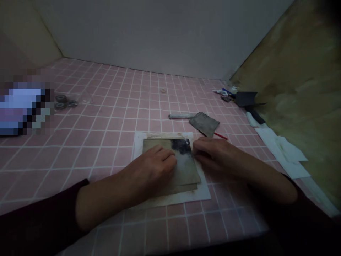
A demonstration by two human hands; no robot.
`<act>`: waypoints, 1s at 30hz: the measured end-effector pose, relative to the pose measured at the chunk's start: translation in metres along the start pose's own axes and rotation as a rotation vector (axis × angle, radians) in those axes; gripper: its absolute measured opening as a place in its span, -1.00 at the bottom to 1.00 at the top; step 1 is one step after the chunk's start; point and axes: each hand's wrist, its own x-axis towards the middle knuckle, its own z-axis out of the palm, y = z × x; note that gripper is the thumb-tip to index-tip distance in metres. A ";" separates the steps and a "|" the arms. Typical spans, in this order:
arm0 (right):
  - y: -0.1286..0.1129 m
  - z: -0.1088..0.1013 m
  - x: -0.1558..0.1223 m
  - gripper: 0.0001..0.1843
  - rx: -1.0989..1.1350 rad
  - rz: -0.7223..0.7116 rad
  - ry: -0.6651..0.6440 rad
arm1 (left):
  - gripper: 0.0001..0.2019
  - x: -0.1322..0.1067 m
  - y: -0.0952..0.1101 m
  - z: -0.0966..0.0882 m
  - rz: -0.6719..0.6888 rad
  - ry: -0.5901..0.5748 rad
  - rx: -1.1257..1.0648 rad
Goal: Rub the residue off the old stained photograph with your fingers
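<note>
A stack of worn, stained sheets (186, 170) lies on a white paper (205, 192) on the pink tiled table (106, 124). The top sheet has a dark smudge (181, 145) near its far edge. My left hand (154, 167) rests on the stack's left half, fingers curled and pressed down on it. My right hand (213, 153) sits at the stack's right edge next to the smudge, fingers drawn together in a pinch; what they hold is hidden.
A grey square of abrasive sheet (204, 123), a grey stick (182, 116) and a red pencil (220, 135) lie just beyond. Dark paper pieces (246, 98) and white tissues (282, 149) line the right wall. Small dark discs (62, 101) sit at left.
</note>
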 end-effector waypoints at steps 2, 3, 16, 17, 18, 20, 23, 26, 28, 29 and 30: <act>-0.001 0.001 0.001 -0.84 0.006 -0.033 0.035 | -0.89 0.000 0.000 0.000 0.001 0.005 0.010; -0.002 0.002 0.001 -0.86 0.013 -0.056 0.051 | -0.87 0.000 0.000 0.000 0.001 0.010 0.017; -0.004 0.004 0.002 -0.83 0.027 -0.065 0.077 | -0.90 -0.001 -0.001 0.000 0.005 0.016 0.004; -0.004 0.003 0.001 -0.81 0.006 -0.041 0.065 | -0.91 -0.001 -0.001 0.000 0.000 0.005 -0.001; -0.003 0.002 0.000 -0.80 -0.015 -0.013 0.051 | -0.91 0.000 -0.001 0.000 -0.005 -0.005 -0.004; -0.004 0.001 -0.001 -0.81 -0.037 0.016 0.037 | -0.90 0.001 -0.001 0.000 -0.008 -0.010 -0.008; -0.006 0.004 0.001 -0.86 -0.021 -0.034 0.063 | -0.85 0.002 0.000 0.000 0.003 0.024 0.000; -0.005 0.005 0.001 -0.87 -0.020 -0.034 0.047 | -0.83 0.002 0.001 -0.001 0.014 0.052 0.016; -0.002 0.004 0.000 -0.84 -0.046 0.013 0.021 | -0.83 0.001 0.001 0.000 0.015 0.050 0.010; -0.001 0.003 0.000 -0.83 -0.058 0.029 0.025 | -0.82 0.001 0.000 0.000 0.015 0.046 0.006; -0.001 0.004 0.000 -0.83 -0.063 0.026 0.042 | -0.82 0.001 0.000 0.000 0.015 0.045 0.003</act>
